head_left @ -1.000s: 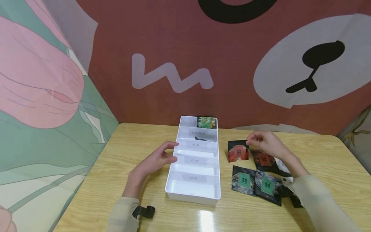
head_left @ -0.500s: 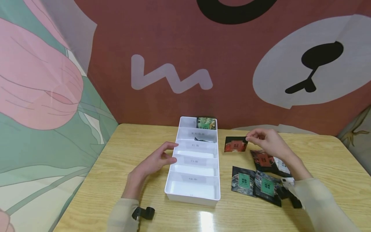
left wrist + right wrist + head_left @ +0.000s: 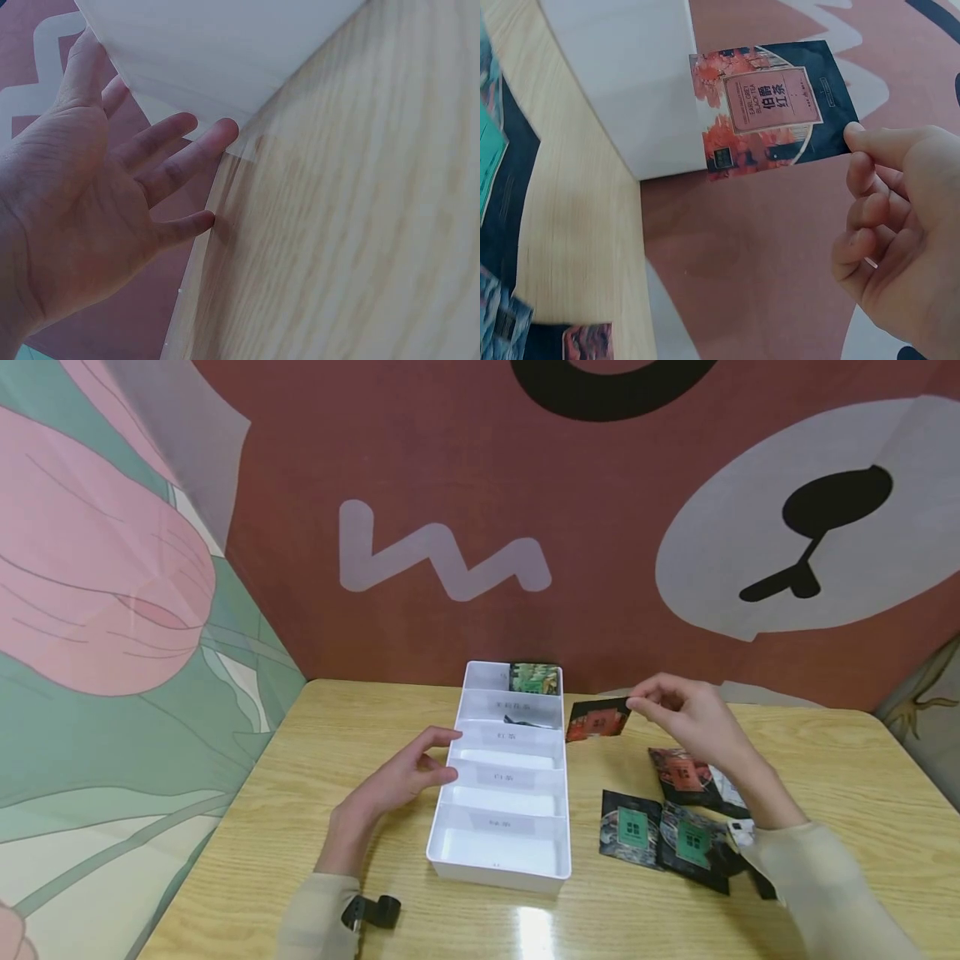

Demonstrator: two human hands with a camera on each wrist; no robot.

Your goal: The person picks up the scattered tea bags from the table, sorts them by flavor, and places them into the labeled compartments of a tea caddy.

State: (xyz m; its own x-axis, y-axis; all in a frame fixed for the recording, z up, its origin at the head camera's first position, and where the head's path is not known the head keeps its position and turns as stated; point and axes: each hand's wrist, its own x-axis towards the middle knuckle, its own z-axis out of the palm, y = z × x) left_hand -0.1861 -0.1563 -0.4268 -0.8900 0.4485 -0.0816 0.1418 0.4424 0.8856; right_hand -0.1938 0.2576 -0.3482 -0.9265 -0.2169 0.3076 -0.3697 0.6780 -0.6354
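Right grip [image 3: 693,722]: thumb and forefinger pinch one end of a flat, black foil sachet with a coral-red label [image 3: 600,720], printed "Earl Grey Black Tea"; the other fingers curl beneath, holding nothing. The sachet is raised, tilted, just beside the right wall of a long white plastic box with crosswise dividers [image 3: 498,872]. Contact with that wall: cannot tell.

Left grip [image 3: 397,781]: grasping nothing, fingers loosely spread at the box's left rim; how firmly they bear on it does not show.

Handling, judged: pinch looks secure but sits at one end, so the free end may sag or swing. Carry it with the free edge above the rim; keep pressure light to avoid creasing. The left grip could steady the box against a knock.

Surroundings: a green patterned packet [image 3: 536,678] fills part of the farthest compartment; a dark, mostly hidden item [image 3: 528,721] lies in the next. On the pale wooden counter [image 3: 337,718], right of the box: a black packet with a red label [image 3: 682,772] and two black packets with green labels [image 3: 632,829], partly under the right forearm. Obstacles: the raised right wall and the dividers; the packets below could catch the sleeve.
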